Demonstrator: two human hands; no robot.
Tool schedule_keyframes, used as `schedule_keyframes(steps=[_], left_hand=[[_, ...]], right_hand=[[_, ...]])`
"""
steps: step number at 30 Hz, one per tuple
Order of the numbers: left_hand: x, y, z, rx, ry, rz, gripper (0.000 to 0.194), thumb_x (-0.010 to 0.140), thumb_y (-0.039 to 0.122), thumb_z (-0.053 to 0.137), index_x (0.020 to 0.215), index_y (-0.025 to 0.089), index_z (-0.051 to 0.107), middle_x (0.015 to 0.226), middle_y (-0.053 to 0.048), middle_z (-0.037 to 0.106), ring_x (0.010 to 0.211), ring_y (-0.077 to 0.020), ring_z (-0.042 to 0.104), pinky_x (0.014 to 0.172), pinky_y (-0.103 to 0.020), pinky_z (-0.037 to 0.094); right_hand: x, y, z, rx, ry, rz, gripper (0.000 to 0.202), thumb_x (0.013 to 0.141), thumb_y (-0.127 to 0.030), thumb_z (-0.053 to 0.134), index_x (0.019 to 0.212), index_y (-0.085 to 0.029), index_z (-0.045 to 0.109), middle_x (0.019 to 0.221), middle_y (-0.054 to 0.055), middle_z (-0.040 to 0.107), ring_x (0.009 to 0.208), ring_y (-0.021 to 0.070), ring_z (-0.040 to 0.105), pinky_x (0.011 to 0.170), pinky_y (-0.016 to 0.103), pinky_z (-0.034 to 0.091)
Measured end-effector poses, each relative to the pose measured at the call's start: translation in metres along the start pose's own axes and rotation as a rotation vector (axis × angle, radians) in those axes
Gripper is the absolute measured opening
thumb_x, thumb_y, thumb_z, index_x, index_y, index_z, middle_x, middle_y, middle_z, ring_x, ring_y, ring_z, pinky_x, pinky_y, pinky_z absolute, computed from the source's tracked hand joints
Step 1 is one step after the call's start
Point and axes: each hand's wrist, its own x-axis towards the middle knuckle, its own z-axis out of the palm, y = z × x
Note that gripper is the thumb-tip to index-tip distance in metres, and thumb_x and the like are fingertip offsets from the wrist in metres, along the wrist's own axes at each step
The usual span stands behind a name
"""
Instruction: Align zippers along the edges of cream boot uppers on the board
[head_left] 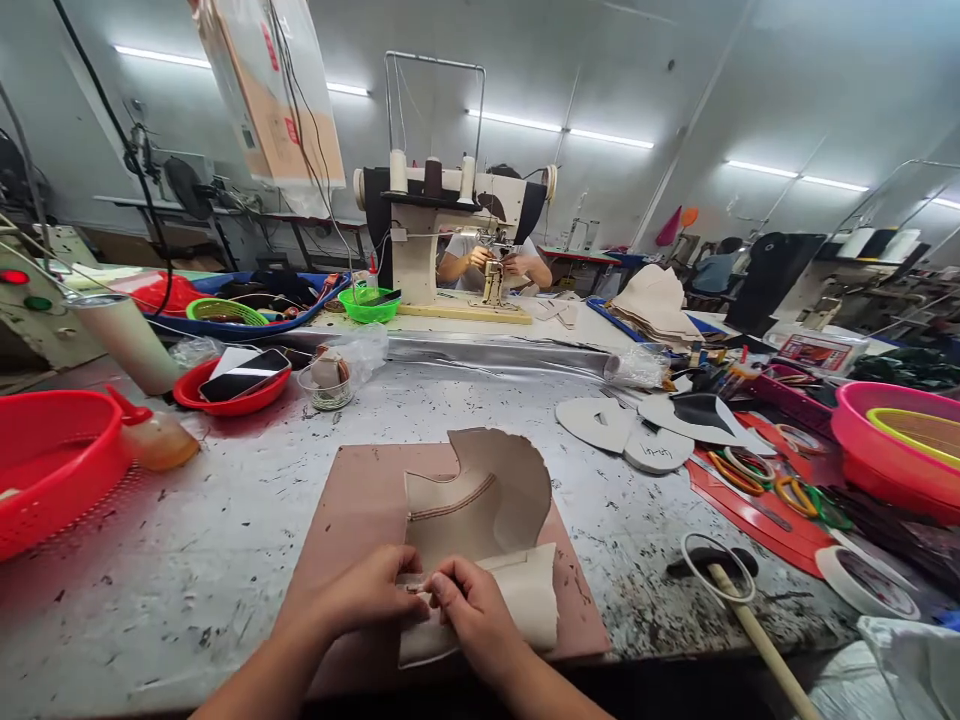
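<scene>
A taupe leather piece (517, 490) with a curved line of stitching lies on a reddish-brown board (345, 500). Its near part is folded over and shows a paler side (529, 600). At the left of this fold my left hand (379, 590) is closed, with thumb and fingers pinching the leather edge. My right hand (469, 600) is closed just beside it, its fingertips on the same edge. The fingertips of both hands nearly meet. Any small item between them is too hidden to make out.
Red baskets (60, 460) and a glue bottle (154, 435) stand left. A hammer (757, 630), tape roll (866, 580), scissors (795, 495) and white templates (656, 445) lie right. Behind a sewing machine (416, 250), another person's hands (480, 260) are at work.
</scene>
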Motion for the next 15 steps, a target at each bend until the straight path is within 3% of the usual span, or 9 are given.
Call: schedule_keyframes(steps=[4, 7, 11, 13, 15], left_hand=[[0.024, -0.005, -0.028, -0.006, 0.122, 0.048, 0.035, 0.067, 0.053, 0.054, 0.067, 0.018, 0.055, 0.057, 0.001, 0.057, 0.057, -0.0175, 0.053, 0.050, -0.025, 0.036], [0.044, 0.003, -0.034, -0.036, 0.239, 0.156, 0.038, 0.079, 0.049, 0.038, 0.081, 0.016, 0.057, 0.071, -0.003, 0.063, 0.067, -0.0196, 0.057, 0.057, -0.029, 0.043], [0.034, 0.014, -0.013, -0.022, 0.230, 0.416, 0.028, 0.080, 0.024, 0.038, 0.088, 0.019, 0.064, 0.084, -0.003, 0.067, 0.081, -0.0193, 0.058, 0.075, -0.032, 0.045], [0.013, 0.010, 0.003, 0.047, 0.204, 0.562, 0.026, 0.079, 0.019, 0.042, 0.086, 0.022, 0.066, 0.085, -0.002, 0.069, 0.083, -0.0191, 0.058, 0.082, -0.033, 0.043], [-0.012, -0.002, 0.019, 0.234, 0.315, 0.715, 0.025, 0.084, 0.019, 0.042, 0.090, 0.021, 0.066, 0.091, -0.005, 0.069, 0.087, -0.0204, 0.058, 0.083, -0.034, 0.042]], right_hand=[[0.005, 0.008, -0.001, 0.110, -0.026, 0.197, 0.036, 0.073, -0.054, 0.049, 0.068, -0.018, 0.050, 0.061, -0.001, 0.050, 0.054, 0.0105, 0.042, 0.052, 0.023, 0.032], [0.006, 0.011, -0.002, 0.249, -0.021, 0.301, 0.045, 0.065, -0.062, 0.055, 0.068, -0.018, 0.051, 0.060, -0.002, 0.050, 0.051, 0.0090, 0.041, 0.049, 0.021, 0.030], [0.011, 0.019, -0.003, 0.533, 0.089, 0.375, 0.054, 0.062, -0.072, 0.049, 0.072, -0.019, 0.051, 0.056, -0.004, 0.048, 0.043, 0.0070, 0.036, 0.041, 0.019, 0.025], [0.014, 0.023, -0.003, 0.489, 0.149, 0.373, 0.050, 0.063, -0.068, 0.051, 0.072, -0.019, 0.052, 0.056, -0.003, 0.051, 0.044, 0.0088, 0.040, 0.041, 0.021, 0.030], [0.016, 0.025, -0.005, 0.320, 0.159, 0.373, 0.035, 0.064, -0.053, 0.058, 0.074, -0.019, 0.056, 0.064, 0.001, 0.060, 0.057, 0.0147, 0.053, 0.051, 0.025, 0.041]])
